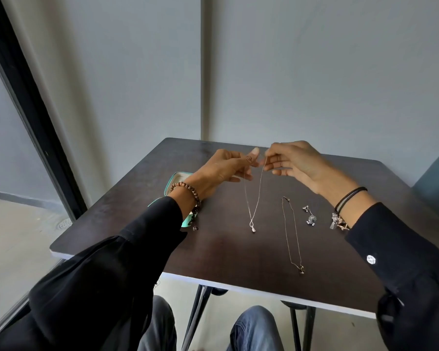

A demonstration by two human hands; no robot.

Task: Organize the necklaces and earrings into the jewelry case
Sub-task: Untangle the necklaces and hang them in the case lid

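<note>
Meanwhile, fingers of left hand (221,171) and right hand (294,163) pinch a necklace (257,194) aloft; the jewelry case (174,179) at the table's (238,262) left edge likely comes next.

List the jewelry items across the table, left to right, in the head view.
Teal jewelry case → hanging necklace → necklace lying flat → small earrings → chunky earrings.

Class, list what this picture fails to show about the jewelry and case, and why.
Head view, jewelry case: mostly behind the left hand and left sleeve; compartments unseen.
Head view, held necklace: ends pinched out of sight by left hand and right hand.
Head view, rightmost earrings: partly behind the right sleeve; too small to detail.
</note>
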